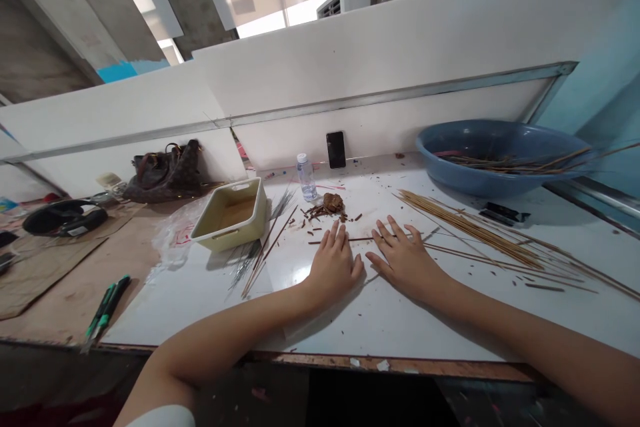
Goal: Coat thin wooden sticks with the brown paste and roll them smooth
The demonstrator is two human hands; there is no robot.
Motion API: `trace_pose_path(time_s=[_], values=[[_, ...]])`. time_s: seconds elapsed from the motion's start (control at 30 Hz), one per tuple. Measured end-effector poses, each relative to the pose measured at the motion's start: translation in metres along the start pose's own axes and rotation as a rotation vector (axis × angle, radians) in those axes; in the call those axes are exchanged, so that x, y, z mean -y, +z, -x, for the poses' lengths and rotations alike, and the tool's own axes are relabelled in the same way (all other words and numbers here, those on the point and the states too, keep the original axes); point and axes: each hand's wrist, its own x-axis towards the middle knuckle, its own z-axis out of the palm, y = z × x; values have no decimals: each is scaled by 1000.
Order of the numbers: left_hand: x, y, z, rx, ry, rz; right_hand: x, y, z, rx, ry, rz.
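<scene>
Two hands are reaching over a white tabletop (380, 330), both forearms extending from the near edge. The left hand (333, 263) and the right hand (406, 263) are resting palm down with fingers spread, neither closing around anything; how hard they are pressing cannot be told. One thin dark stick (360, 239) is lying crosswise beneath the fingers of both, its long axis running left to right, roughly parallel to the near edge. Neither hand is standing nearer: the left is covering one stretch, the right another, a short length is showing between them, and one end is projecting beyond the left hand. Counting outward from the near edge, two green-and-black tools (107, 307) are lying side by side at far left. Beyond the hands' level, one bundle of tan sticks (465, 227) is slanting at right, its pieces overlapping too closely for a count, and one black packet (504, 215) is lying behind it. One pale yellow tub (233, 239) is sitting at left, while one brown crumbly lump (333, 203) is lying just past the left fingertips, with one clear bottle (307, 180) standing behind it. Farthest back, one brown handbag (167, 173) is resting at left, one phone (336, 149) is leaning against the partition (380, 133), and one blue basin (500, 177) is holding further sticks at right.
</scene>
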Motion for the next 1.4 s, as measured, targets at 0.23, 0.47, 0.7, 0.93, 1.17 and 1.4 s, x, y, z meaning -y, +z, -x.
trace_pose_path(time_s=[0.23,0.47,0.7,0.93,1.17,1.4], values=[[-1,3,2,-44,27,-18,0,-3,1,-45,-41,-1],[1,0,1,-71,-19,-40,-4,2,-1,5,25,36],[-4,-6,3,-101,41,-67,-1,-5,0,-23,-34,1],[-3,-10,2,-99,49,-48,-7,9,2,21,23,48],[2,-1,-1,-36,-6,81,-9,15,4,32,49,24],[-1,-4,-1,-60,78,108,-3,-9,-2,-19,-37,-31]])
